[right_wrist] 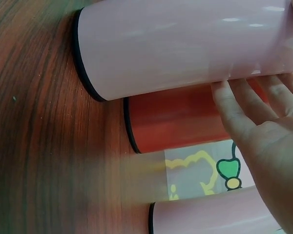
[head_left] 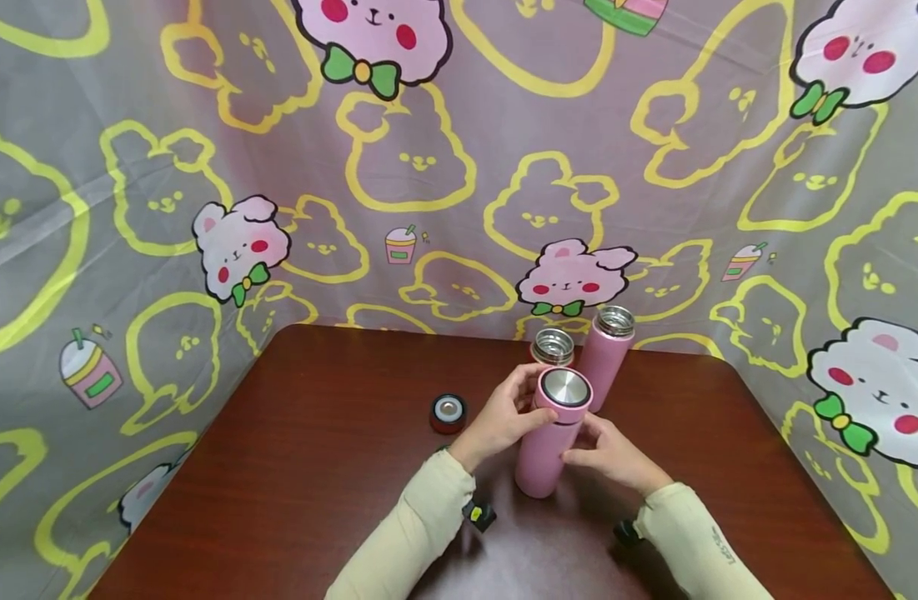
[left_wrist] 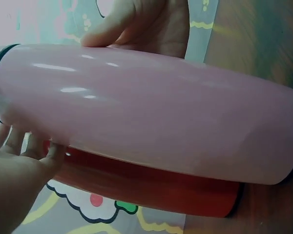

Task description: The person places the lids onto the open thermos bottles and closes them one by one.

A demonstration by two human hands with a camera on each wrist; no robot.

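A pink thermos [head_left: 543,460] stands at the middle of the table, with a pink lid [head_left: 566,388] with a silvery top on its mouth. My left hand [head_left: 504,419] grips it around the lid, thumb in front and fingers behind. Lower down, my right hand [head_left: 616,454] holds the body from the right side. Just behind is a red thermos [right_wrist: 178,117] with an uncovered steel mouth [head_left: 554,345], its body mostly hidden in the head view. A second pink thermos [head_left: 607,354], also lidless, stands behind to the right.
A small red-and-black lid [head_left: 448,414] lies underside up on the brown table [head_left: 316,467], left of the thermoses. Behind the table hangs a grey cloth [head_left: 459,217] printed with cartoon animals. Dark wrist straps [head_left: 479,514] show at the sleeves.
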